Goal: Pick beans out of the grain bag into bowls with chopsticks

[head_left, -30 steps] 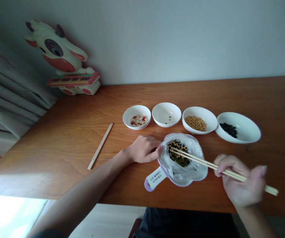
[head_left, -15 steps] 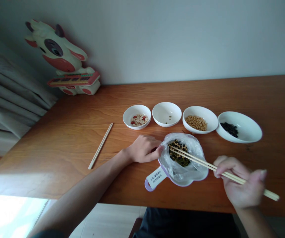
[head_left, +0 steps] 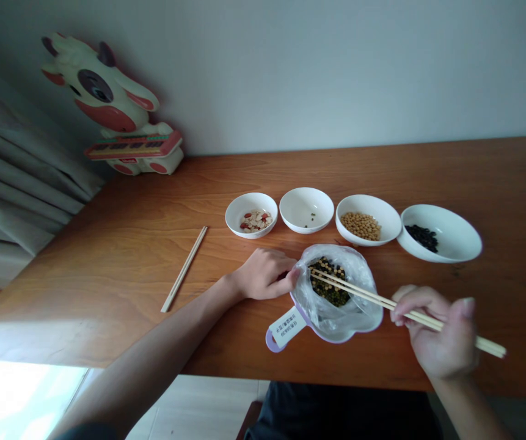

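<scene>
My left hand (head_left: 269,275) pinches the left edge of a clear plastic bag (head_left: 363,305) that lines a purple scoop-shaped dish with a labelled handle (head_left: 285,330). Inside the bag lie mixed beans (head_left: 331,284), green, dark and yellowish. Held in my right hand (head_left: 441,330), a pair of wooden chopsticks (head_left: 377,298) reaches left into the bag, tips among the beans; whether they grip a bean I cannot tell. Behind the dish stand white bowls: one with peanut-like pieces (head_left: 256,221), one with a few small green beans (head_left: 312,217), one with soybeans (head_left: 360,225), one with black beans (head_left: 422,237).
A second pair of chopsticks (head_left: 184,269) lies on the wooden table (head_left: 107,293) left of my left forearm. A cow-shaped toy keyboard (head_left: 120,104) stands at the back left against the wall, near a grey curtain (head_left: 10,183).
My right hand has shifted slightly left and up, and the chopsticks' rear ends with it. Their tips stay among the beans. My left hand still grips the bag's edge.
</scene>
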`<state>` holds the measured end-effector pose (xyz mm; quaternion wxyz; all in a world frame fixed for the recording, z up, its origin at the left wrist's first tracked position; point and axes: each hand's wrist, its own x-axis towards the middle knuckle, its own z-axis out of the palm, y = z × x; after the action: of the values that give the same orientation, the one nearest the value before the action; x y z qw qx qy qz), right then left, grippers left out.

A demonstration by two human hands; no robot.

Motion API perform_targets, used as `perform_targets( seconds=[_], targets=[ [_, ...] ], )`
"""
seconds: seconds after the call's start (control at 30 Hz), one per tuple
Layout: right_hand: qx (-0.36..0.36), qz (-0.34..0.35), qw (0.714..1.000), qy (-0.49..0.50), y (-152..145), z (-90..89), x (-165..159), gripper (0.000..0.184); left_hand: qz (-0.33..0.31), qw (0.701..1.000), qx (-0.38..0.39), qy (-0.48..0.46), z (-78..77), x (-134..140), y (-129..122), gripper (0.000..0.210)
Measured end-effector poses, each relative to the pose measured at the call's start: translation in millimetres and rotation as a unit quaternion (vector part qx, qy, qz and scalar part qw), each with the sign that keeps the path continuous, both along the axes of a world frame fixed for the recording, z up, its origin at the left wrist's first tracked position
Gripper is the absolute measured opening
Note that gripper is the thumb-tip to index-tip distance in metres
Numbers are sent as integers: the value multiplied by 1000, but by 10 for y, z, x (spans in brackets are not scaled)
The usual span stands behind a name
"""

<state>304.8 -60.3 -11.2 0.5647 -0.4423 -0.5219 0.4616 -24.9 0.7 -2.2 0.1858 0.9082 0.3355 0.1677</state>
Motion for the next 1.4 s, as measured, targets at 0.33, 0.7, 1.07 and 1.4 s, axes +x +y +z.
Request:
perform_targets(
  seconds=[0.33,0.7,1.07,1.4],
  targets=[
    [-16,14,1000,0,36,25,-37,75,-5,1000,1,-9,-5,-1,5,47],
    [-31,-11,999,27,36,-9,8,75,-1,1000,5,-11,-3,2,2,48],
    [-57,36,997,29,56,49,-4,79,-5,1000,5,-8,3,1,6,48],
    [-32,27,999,21,46,5,-8,75,-4,1000,2,-10,-14,-6,3,46]
  ],
)
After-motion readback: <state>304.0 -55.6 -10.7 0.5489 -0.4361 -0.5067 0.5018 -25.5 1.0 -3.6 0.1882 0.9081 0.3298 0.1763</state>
